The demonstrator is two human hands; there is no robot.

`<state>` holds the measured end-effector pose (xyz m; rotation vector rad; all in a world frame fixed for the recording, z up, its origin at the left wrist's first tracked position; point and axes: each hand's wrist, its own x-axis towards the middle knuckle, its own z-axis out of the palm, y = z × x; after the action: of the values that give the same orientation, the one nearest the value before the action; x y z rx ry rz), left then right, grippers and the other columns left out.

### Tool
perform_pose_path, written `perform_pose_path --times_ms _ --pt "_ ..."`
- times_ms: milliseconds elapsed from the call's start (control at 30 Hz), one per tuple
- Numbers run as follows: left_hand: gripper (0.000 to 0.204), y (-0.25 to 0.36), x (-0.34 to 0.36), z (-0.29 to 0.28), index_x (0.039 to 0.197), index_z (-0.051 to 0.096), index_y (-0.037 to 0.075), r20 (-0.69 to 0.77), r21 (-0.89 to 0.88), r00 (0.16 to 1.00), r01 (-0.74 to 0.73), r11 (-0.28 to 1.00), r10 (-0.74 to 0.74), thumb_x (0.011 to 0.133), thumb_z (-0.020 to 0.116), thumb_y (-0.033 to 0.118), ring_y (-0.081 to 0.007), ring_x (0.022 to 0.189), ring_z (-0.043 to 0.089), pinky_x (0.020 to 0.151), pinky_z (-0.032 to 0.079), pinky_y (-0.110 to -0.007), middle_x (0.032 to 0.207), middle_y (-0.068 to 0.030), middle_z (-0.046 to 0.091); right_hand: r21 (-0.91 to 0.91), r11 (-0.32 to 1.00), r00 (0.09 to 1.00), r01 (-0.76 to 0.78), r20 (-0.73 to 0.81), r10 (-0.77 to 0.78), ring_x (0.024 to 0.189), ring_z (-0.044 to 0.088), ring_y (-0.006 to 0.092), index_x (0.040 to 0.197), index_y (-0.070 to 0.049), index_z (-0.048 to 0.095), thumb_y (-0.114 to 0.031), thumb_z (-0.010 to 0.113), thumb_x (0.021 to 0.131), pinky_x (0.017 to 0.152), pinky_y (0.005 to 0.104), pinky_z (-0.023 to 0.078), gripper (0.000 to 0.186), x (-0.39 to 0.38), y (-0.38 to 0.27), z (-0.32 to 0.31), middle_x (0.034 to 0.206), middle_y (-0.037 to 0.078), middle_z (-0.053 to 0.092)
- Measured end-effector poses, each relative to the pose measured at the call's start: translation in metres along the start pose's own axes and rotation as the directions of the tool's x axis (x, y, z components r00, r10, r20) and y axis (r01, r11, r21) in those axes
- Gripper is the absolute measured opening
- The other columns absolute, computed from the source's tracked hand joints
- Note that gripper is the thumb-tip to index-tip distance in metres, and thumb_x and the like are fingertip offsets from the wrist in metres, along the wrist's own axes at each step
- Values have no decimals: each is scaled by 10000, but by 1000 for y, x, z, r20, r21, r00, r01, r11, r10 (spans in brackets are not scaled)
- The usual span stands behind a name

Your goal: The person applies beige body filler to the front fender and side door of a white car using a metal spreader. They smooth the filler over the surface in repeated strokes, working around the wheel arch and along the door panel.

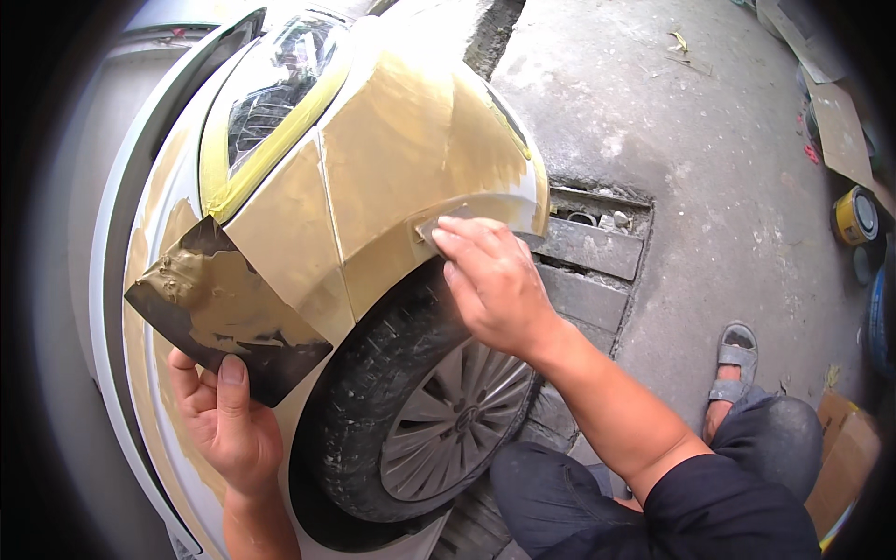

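Note:
Tan filler putty [219,289] covers much of a dark, square mixing board [297,353], which my left hand [229,415] grips by its lower edge, thumb on top. With my right hand [495,280] I pinch a small putty spreader [429,230], mostly hidden by the fingers. Its edge is against the car's bumper [392,131], just above the wheel arch. Smeared tan putty coats the bumper and the fender beside it, with a seam between the two panels. Yellow masking tape [280,154] borders the headlight [271,93] above the board.
Below my right hand is the car's wheel [457,420] with its dusty tyre. A slatted drain grate [588,247] lies in the concrete floor [691,140] beside the bumper. To the right are a yellow can [847,219] and cardboard [840,457]. My sandalled foot [737,355] rests nearby.

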<state>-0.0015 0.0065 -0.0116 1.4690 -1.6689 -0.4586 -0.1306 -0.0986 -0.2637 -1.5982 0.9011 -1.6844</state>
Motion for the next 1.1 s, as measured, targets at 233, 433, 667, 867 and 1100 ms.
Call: perform_pose_path --times_ms 233,433,667,867,1100 --pt "417 0 2 -2 1438 449 -10 32 -17 999 2 1000 -2 1035 555 -17 -188 1246 614 1114 425 -344 1334 -144 654 11 999 999 53 13 -53 1219 611 320 1224 -10 695 -60 663 897 993 478 456 332 0 -9 9 1294 133 683" --pt "422 0 0 2 1454 468 -11 -23 8 1000 13 1000 -13 1043 558 25 -166 1211 622 1095 427 -328 1285 -106 677 1 999 999 39 -27 -39 1222 610 320 1225 -17 691 -68 666 894 998 485 455 337 6 -2 2 1302 128 680" --pt "411 0 1 0 1427 460 -8 24 -17 1000 -11 1000 11 1030 568 -7 -186 1239 619 1109 420 -338 1328 -142 662 16 999 999 44 -15 -44 1215 609 312 1204 -8 700 -56 661 890 985 483 451 320 -3 -11 15 1303 132 678" --pt "386 -4 3 -1 1422 471 3 -16 0 1000 19 1000 -19 1043 547 4 -179 1221 625 1099 432 -340 1296 -117 679 -8 998 996 69 58 -69 1226 597 301 1206 -12 700 -58 660 873 1001 482 436 339 -23 -7 11 1325 131 669" --pt "383 -3 6 -2 1410 478 3 0 12 1000 29 1000 -29 1037 563 8 -170 1207 624 1088 433 -329 1289 -110 674 -21 1000 1000 5 30 -4 1213 612 372 1242 6 673 -37 662 903 1048 482 470 342 -22 16 -10 1316 188 667"
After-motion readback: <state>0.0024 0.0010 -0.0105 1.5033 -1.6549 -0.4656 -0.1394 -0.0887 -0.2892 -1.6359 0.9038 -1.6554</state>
